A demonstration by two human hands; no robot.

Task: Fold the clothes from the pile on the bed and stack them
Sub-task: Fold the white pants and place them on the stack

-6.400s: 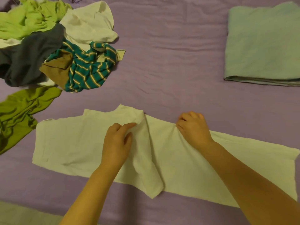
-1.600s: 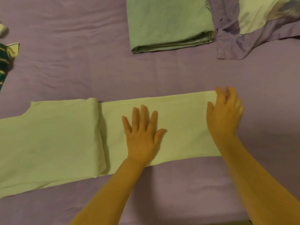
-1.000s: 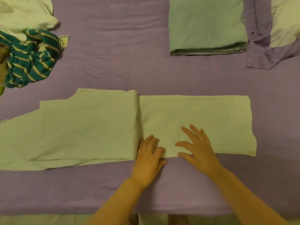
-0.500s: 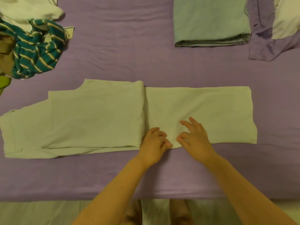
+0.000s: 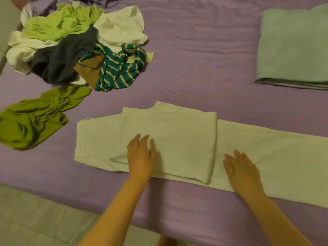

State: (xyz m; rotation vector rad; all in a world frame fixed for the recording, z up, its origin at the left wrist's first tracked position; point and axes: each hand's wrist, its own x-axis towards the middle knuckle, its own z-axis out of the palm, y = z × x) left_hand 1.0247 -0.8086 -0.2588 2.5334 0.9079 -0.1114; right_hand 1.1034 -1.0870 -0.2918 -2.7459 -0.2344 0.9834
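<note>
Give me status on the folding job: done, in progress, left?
Done: one folded grey-green garment set aside. In hand: pale garment, partly folded, left hand and right hand flat on it. Left: the pile and an olive piece.

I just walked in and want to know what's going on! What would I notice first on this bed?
First, the long pale cream garment stretched across the purple bedsheet, with the left hand and the right hand lying flat on it. Next, the jumbled pile of unfolded clothes at the far left, where a teal striped top stands out. At the far right lies a neatly folded pale green cloth.
</note>
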